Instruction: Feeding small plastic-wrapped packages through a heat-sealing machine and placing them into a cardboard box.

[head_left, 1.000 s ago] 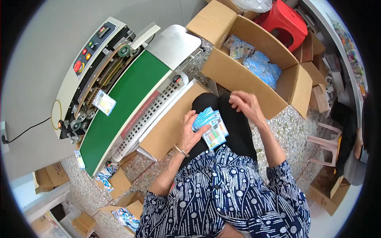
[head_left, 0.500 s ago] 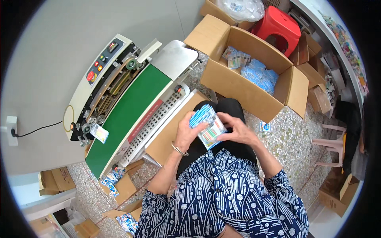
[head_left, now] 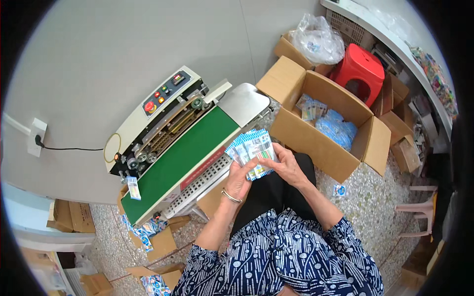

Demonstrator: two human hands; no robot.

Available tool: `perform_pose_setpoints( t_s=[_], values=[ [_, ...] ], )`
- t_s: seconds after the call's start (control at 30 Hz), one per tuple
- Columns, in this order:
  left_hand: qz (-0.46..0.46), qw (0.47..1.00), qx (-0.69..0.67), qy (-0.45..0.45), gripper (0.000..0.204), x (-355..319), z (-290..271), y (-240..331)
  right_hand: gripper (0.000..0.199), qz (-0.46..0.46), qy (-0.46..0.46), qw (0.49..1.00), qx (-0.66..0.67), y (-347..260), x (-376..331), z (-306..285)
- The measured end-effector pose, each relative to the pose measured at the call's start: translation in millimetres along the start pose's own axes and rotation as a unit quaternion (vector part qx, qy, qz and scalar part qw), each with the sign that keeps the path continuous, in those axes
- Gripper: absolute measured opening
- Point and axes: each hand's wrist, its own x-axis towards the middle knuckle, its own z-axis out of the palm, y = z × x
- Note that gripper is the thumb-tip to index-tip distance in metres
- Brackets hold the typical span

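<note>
Hands grip a fan of striped blue-and-white packets (head_left: pixel 257 143) just off the right side of a belt machine (head_left: pixel 136 121), over the lap of a person in a patterned navy shirt (head_left: pixel 281 246); the left hand (head_left: pixel 239 178), a bracelet (head_left: pixel 231 196) at its wrist, grasps the lower left of the fan, thumb across the front, its other fingers largely hidden behind; the right hand (head_left: pixel 290 166) grasps the fan's right edge, thumb on the front packet, the rest of its fingers bent and partly out of sight; on the machine, a control panel (head_left: pixel 168 92) shows lit buttons above a green belt (head_left: pixel 187 153), with a metal plate (head_left: pixel 244 106) at the upper right end and a lone pouch (head_left: pixel 133 188) at the lower left; left of the machine, a black cord (head_left: pixel 74 148) reaches a wall socket (head_left: pixel 37 139); right of the machine, an open carton (head_left: pixel 316 148) holds a blue heap (head_left: pixel 336 129), while a red stool (head_left: pixel 359 69) and a clear bag (head_left: pixel 318 42) stand farther off; well right of the machine, a small sachet (head_left: pixel 339 190) lies on the speckled floor (head_left: pixel 365 222); below its lower left end, blue-and-white wrappers (head_left: pixel 150 228) sit by a cardboard box (head_left: pixel 165 244).
</note>
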Motion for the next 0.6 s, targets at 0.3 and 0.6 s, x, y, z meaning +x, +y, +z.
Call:
perform_pose_setpoints(
  t_s=[0.3,0.6],
  values=[
    [0.016,0.999,-0.032,0.036,0.039,-8,-2,6,0.031,0.083,-0.011,0.993,-0.080,-19,-3,-1],
    [0.027,0.998,-0.049,0.009,0.045,8,-30,14,0.029,0.076,-0.021,0.995,-0.054,-1,23,13]
  ],
)
